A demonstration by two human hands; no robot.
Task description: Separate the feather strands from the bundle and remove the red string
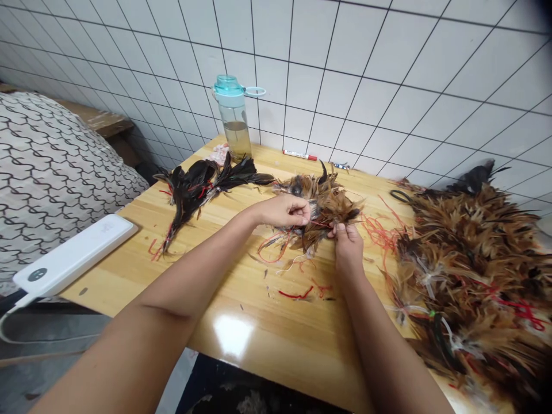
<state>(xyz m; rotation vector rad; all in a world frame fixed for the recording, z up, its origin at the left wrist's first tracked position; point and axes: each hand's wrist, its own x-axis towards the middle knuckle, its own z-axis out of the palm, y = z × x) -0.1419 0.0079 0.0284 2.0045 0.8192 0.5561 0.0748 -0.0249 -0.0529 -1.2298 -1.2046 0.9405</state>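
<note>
Brown feathers (338, 202) lie in a loose heap near the middle of the wooden table, between and beyond my hands. My right hand (348, 244) is closed, thumb and fingers pinching the near end of a small brown feather bundle. To its left, my left hand (287, 211) is curled shut with its fingertips together on a thin red string (319, 222) that runs toward the bundle. Its far end is hidden among the feathers. Black feather bundles (194, 187) tied with red string rest on the table to the left.
A large pile of brown feather bundles (470, 247) covers the right side, with tangled red string (383, 230) beside it. A water bottle (236, 123) and red marker (299, 154) stand and lie near the tiled wall. A white power bank (77, 253) sits at the left edge.
</note>
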